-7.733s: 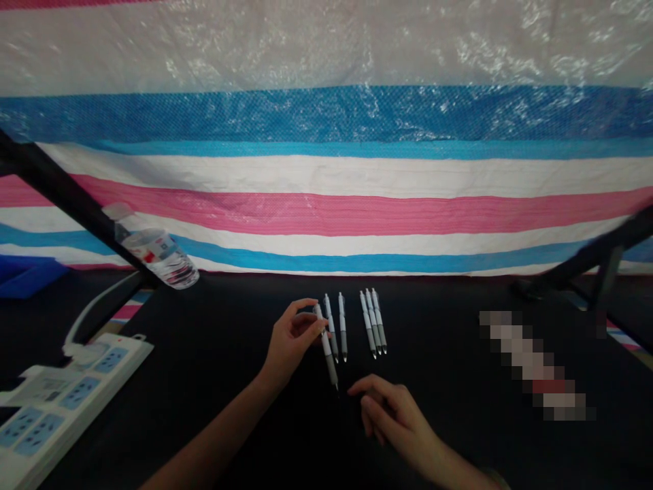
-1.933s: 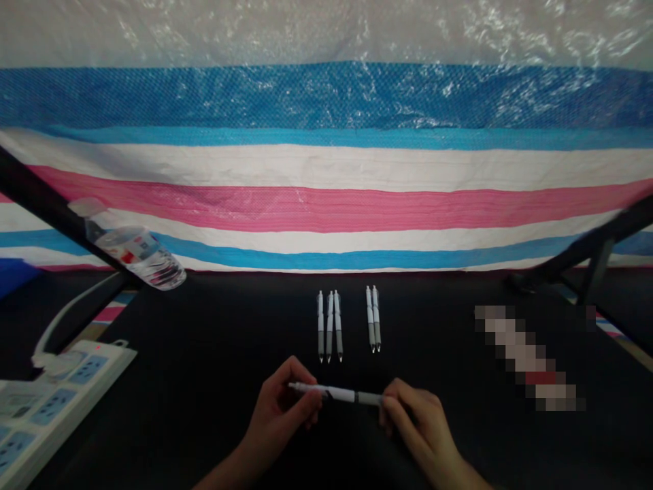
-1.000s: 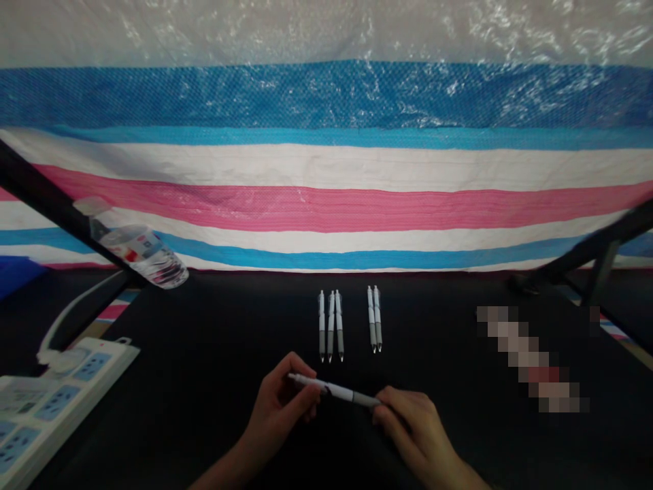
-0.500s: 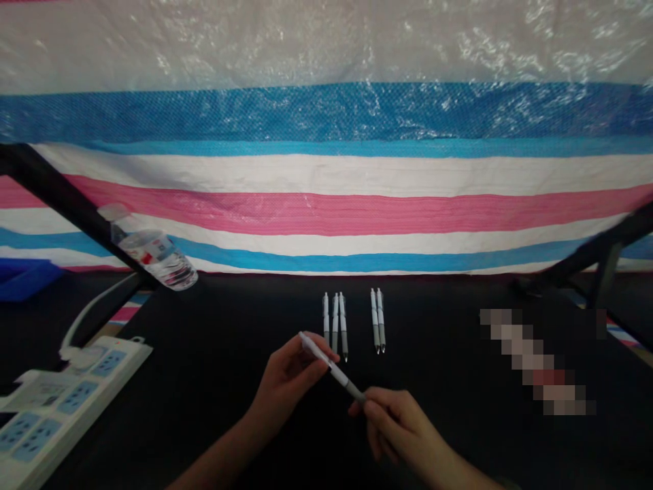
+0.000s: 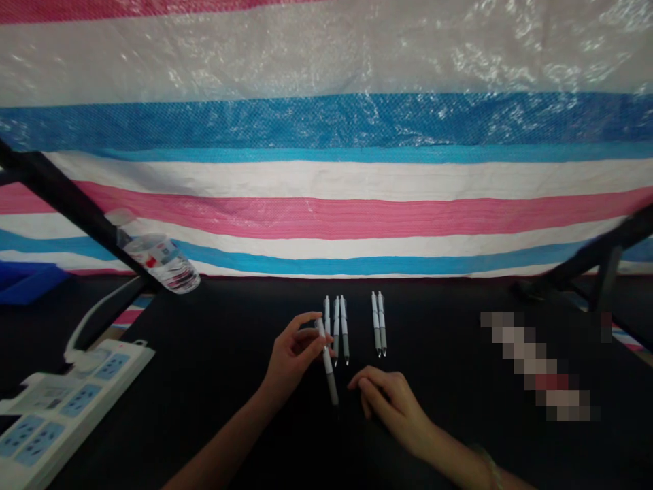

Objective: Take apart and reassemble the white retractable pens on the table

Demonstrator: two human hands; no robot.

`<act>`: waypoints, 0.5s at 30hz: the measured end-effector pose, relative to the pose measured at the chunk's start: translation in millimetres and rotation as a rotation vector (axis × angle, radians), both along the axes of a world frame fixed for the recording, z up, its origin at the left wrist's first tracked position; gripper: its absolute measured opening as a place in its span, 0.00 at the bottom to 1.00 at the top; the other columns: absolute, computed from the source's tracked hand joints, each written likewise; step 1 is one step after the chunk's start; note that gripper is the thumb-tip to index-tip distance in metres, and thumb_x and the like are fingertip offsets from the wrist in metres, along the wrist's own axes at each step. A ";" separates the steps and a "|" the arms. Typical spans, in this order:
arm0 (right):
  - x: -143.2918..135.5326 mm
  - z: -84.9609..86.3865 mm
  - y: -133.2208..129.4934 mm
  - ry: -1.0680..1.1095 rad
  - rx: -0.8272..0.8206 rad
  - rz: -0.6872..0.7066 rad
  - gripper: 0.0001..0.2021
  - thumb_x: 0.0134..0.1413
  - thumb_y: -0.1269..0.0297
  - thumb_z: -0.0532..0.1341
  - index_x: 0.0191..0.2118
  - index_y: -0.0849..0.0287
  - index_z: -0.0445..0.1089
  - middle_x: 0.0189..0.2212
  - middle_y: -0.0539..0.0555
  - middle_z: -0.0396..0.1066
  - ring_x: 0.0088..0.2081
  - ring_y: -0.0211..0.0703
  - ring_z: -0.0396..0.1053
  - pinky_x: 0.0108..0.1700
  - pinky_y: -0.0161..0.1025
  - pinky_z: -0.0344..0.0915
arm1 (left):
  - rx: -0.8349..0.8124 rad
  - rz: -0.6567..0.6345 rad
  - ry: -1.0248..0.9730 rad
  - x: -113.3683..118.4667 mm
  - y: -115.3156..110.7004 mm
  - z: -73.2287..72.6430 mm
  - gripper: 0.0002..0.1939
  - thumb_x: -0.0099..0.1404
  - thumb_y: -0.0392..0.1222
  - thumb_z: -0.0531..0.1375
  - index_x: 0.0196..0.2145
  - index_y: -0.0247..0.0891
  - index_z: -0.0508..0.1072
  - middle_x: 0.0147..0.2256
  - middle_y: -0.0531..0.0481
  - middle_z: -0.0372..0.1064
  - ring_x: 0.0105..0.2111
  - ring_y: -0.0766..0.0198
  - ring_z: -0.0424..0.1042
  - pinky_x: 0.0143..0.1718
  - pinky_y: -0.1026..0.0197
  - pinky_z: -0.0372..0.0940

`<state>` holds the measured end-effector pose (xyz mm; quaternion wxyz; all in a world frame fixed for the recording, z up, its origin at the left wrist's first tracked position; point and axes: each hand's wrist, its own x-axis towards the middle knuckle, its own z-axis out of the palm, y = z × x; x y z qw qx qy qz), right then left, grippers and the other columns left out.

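Note:
My left hand [image 5: 296, 350] pinches a white and grey pen [image 5: 328, 364] near its top, the grey end pointing down toward me. Just beyond it, three similar pens [image 5: 344, 330] lie side by side on the black table [image 5: 245, 306], the leftmost partly hidden by my fingers and the held pen. Two more pens [image 5: 378, 323] lie close together to their right. My right hand [image 5: 390, 401] is below those two, apart from the held pen, with its fingers curled together and nothing seen in them.
A white power strip [image 5: 76, 401] with a plugged cable is at the left. Behind it are a clear plastic bottle or cup [image 5: 166, 262] and a blue tray [image 5: 33, 280]. A blurred-out item [image 5: 535, 367] lies at the right, before a striped sheet [image 5: 326, 218].
My right hand has let go of the pen's grey end. The pen has swung from a slant to nearly upright in the picture, still in my left hand. The view has shifted slightly.

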<state>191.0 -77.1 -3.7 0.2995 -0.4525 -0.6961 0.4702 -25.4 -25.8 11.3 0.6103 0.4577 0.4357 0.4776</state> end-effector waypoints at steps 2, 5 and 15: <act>1.4 -0.3 0.2 0.006 -0.005 -0.001 0.26 0.72 0.46 0.47 0.39 0.60 0.74 0.20 0.48 0.68 0.24 0.39 0.67 0.29 0.34 0.60 | -0.002 0.000 0.009 0.2 -0.3 2.0 0.26 0.60 0.45 0.69 0.54 0.40 0.68 0.35 0.49 0.80 0.32 0.56 0.82 0.37 0.55 0.77; 1.7 -0.8 0.6 0.011 -0.008 0.000 0.25 0.72 0.47 0.48 0.39 0.60 0.74 0.20 0.47 0.68 0.24 0.38 0.67 0.29 0.34 0.60 | -0.023 0.015 0.010 0.6 -0.6 4.0 0.27 0.60 0.45 0.69 0.55 0.40 0.68 0.35 0.49 0.80 0.32 0.56 0.82 0.38 0.54 0.77; 1.3 -1.1 1.1 0.007 -0.005 0.007 0.26 0.71 0.46 0.48 0.38 0.61 0.74 0.20 0.48 0.68 0.23 0.39 0.67 0.28 0.34 0.59 | -0.033 0.007 -0.028 0.1 -2.1 -2.5 0.29 0.61 0.44 0.70 0.57 0.38 0.67 0.36 0.47 0.81 0.32 0.56 0.82 0.36 0.55 0.76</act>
